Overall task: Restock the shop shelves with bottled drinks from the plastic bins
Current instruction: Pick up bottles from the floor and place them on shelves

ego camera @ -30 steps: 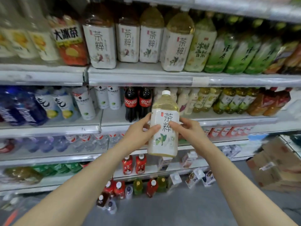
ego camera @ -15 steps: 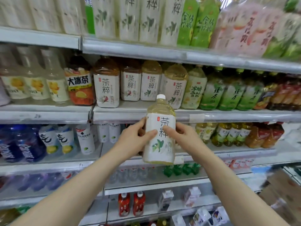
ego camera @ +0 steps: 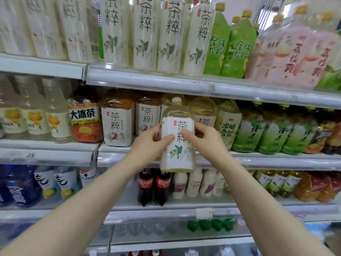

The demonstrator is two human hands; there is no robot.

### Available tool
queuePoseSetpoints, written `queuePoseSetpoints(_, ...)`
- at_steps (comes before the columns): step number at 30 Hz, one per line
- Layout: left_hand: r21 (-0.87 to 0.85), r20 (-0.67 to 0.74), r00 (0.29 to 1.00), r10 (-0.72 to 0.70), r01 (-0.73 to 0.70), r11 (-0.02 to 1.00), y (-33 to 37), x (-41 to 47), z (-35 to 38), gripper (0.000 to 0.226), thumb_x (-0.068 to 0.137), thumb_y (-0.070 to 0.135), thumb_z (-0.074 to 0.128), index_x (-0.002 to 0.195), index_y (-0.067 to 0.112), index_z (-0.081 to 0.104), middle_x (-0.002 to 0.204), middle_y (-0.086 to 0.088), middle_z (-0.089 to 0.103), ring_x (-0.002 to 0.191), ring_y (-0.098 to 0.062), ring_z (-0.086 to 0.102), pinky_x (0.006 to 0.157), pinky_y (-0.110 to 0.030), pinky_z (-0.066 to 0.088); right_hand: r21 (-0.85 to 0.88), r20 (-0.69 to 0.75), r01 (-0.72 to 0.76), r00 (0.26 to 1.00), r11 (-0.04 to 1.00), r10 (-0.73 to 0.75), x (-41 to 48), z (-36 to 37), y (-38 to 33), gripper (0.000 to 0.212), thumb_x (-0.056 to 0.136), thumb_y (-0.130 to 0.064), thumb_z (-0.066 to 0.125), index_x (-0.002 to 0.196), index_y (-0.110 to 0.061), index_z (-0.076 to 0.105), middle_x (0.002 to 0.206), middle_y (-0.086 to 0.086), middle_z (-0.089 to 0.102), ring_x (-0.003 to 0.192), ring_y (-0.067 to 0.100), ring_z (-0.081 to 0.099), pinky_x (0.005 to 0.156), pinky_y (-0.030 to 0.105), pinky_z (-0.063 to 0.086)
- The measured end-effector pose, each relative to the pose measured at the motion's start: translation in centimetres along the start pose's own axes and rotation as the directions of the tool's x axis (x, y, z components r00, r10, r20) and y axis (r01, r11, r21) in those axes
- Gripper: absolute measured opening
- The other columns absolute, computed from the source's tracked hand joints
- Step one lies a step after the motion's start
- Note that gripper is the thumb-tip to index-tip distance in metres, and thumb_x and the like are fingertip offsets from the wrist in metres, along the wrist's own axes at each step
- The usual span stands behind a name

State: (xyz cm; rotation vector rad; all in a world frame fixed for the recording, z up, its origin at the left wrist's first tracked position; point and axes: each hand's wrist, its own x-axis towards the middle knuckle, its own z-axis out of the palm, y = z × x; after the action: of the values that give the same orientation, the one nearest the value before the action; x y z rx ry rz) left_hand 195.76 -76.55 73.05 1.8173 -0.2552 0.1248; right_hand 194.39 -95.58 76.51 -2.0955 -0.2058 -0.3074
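I hold a large tea bottle (ego camera: 177, 152) with pale yellow liquid, a white label and a white cap upright in front of the shelves. My left hand (ego camera: 150, 142) grips its left side, thumb across the label. My right hand (ego camera: 204, 140) grips its right side. The bottle hangs before the edge of the middle shelf (ego camera: 258, 160), where similar white-labelled tea bottles (ego camera: 118, 122) stand in a row. Its base is below that shelf's edge, its cap level with the bottles behind it. No plastic bin is in view.
The top shelf (ego camera: 184, 84) carries tall white-labelled and green bottles. Green tea bottles (ego camera: 271, 133) stand right of the middle row, an orange iced tea bottle (ego camera: 84, 119) to the left. Below are two cola bottles (ego camera: 154, 185), blue bottles and small white bottles.
Both hands have lifted the tea bottle from the level of the lower shelves up to the middle shelf's front. My view has tilted upward, and the floor and the cardboard box have left it.
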Motion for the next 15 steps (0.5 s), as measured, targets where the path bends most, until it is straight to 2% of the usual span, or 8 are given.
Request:
queuePoseSetpoints(3,0.061,-0.061,0.997,0.049,-0.045,0.997,0.8,1.6,-0.3,0.060,0.087,0.043,0.070,0.142,0.036,0.046,0.103,0.004,0.071,0.093,-0.016,0.070,0.081,-0.042,0.059,0.008,-0.025,0.045,0.999,0.999,-0.045,1.5,0.1,-0.5,0.026,0.093,-0.034,0.068,0.119,-0.029,0.068,0.102,-0.014,0.074,0.089,0.000,0.068,0.076,0.023,0.057)
queuePoseSetpoints(5,0.109,-0.109,0.993,0.045,-0.033,0.993,0.7,2.9,-0.7,0.075,0.087,0.043,0.070,0.150,0.023,0.036,0.118,0.002,0.067,0.101,-0.016,0.067,0.085,-0.039,0.057,0.006,-0.030,0.074,0.997,0.997,-0.074,2.2,0.3,-0.6,0.027,0.094,-0.028,0.068,0.121,-0.029,0.067,0.105,-0.015,0.073,0.090,-0.003,0.067,0.074,0.019,0.056)
queuePoseSetpoints(7,0.114,-0.110,0.994,0.031,-0.018,0.993,0.7,3.6,-1.0,0.099,0.076,0.057,0.074,0.153,0.016,0.028,0.136,-0.002,0.059,0.111,-0.018,0.064,0.092,-0.043,0.055,-0.002,-0.037,0.095,0.995,0.995,-0.095,2.8,0.5,-0.5,0.027,0.095,-0.025,0.067,0.122,-0.025,0.065,0.107,-0.014,0.072,0.089,-0.003,0.067,0.070,0.015,0.055)
queuePoseSetpoints(8,0.098,-0.100,0.995,0.026,-0.016,0.995,0.7,3.9,-1.1,0.107,0.068,0.065,0.073,0.153,0.016,0.030,0.135,-0.002,0.060,0.110,-0.017,0.065,0.091,-0.044,0.056,-0.015,-0.045,0.100,0.994,0.995,-0.101,3.1,0.6,-0.6,0.026,0.095,-0.024,0.066,0.122,-0.023,0.065,0.107,-0.013,0.072,0.088,-0.003,0.066,0.070,0.015,0.056)
queuePoseSetpoints(10,0.093,-0.094,0.995,0.038,-0.029,0.995,0.7,4.4,-1.2,0.098,0.070,0.064,0.072,0.148,0.015,0.037,0.127,0.006,0.060,0.104,-0.011,0.065,0.089,-0.038,0.056,-0.040,-0.058,0.105,0.993,0.994,-0.107,3.7,0.9,-0.6,0.027,0.096,-0.023,0.065,0.123,-0.021,0.063,0.108,-0.011,0.071,0.089,0.000,0.066,0.073,0.020,0.058)
queuePoseSetpoints(12,0.100,-0.104,0.993,0.060,-0.050,0.994,0.7,4.9,-1.3,0.074,0.087,0.042,0.070,0.147,0.012,0.039,0.123,0.012,0.051,0.107,-0.009,0.057,0.091,-0.033,0.051,-0.064,-0.060,0.110,0.992,0.992,-0.114,4.1,1.2,-0.7,0.026,0.097,-0.023,0.065,0.122,-0.021,0.062,0.107,-0.010,0.071,0.091,0.004,0.066,0.077,0.026,0.059)
queuePoseSetpoints(13,0.094,-0.104,0.992,0.078,-0.068,0.993,0.5,5.2,-1.3,0.069,0.089,0.037,0.069,0.147,0.013,0.040,0.126,0.013,0.052,0.110,-0.010,0.057,0.094,-0.036,0.051,-0.082,-0.062,0.116,0.991,0.990,-0.121,4.3,1.3,-0.7,0.024,0.097,-0.024,0.065,0.121,-0.021,0.062,0.107,-0.009,0.070,0.091,0.007,0.067,0.078,0.029,0.060)
queuePoseSetpoints(15,0.117,-0.098,0.989,0.107,-0.095,0.989,-0.1,5.7,-1.5,0.071,0.085,0.043,0.069,0.146,0.016,0.044,0.133,0.006,0.059,0.115,-0.012,0.061,0.099,-0.043,0.051,-0.130,-0.069,0.123,0.989,0.984,-0.132,4.8,1.8,-0.4,0.024,0.096,-0.026,0.065,0.120,-0.021,0.062,0.112,-0.005,0.068,0.091,0.010,0.067,0.081,0.035,0.060)
